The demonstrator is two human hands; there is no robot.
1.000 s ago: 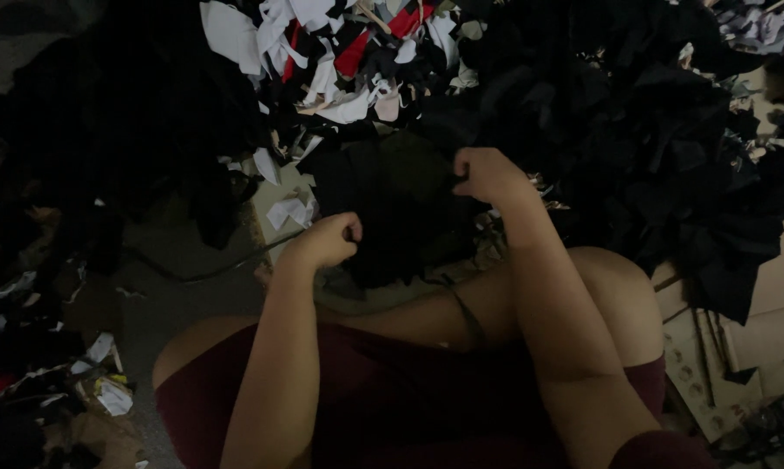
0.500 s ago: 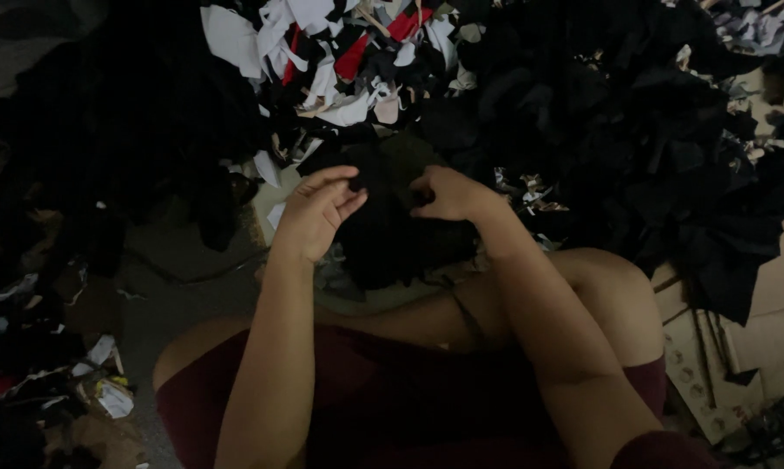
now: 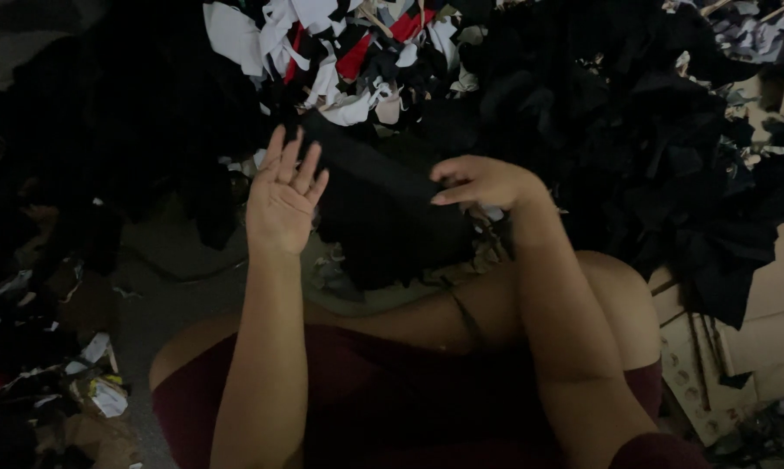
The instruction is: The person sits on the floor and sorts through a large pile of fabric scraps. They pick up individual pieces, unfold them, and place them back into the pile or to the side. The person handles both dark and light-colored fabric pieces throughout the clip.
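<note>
my left hand [image 3: 283, 195] is spread flat against the black cloth [image 3: 383, 208] and only my right hand [image 3: 483, 182] pinches it, so it may slip into the dark pile [image 3: 670, 130].

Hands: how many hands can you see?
2. The left hand is raised, open, fingers spread, beside the black cloth. The right hand pinches that cloth's edge. No other hands show, though the dark piles could hide some.
</note>
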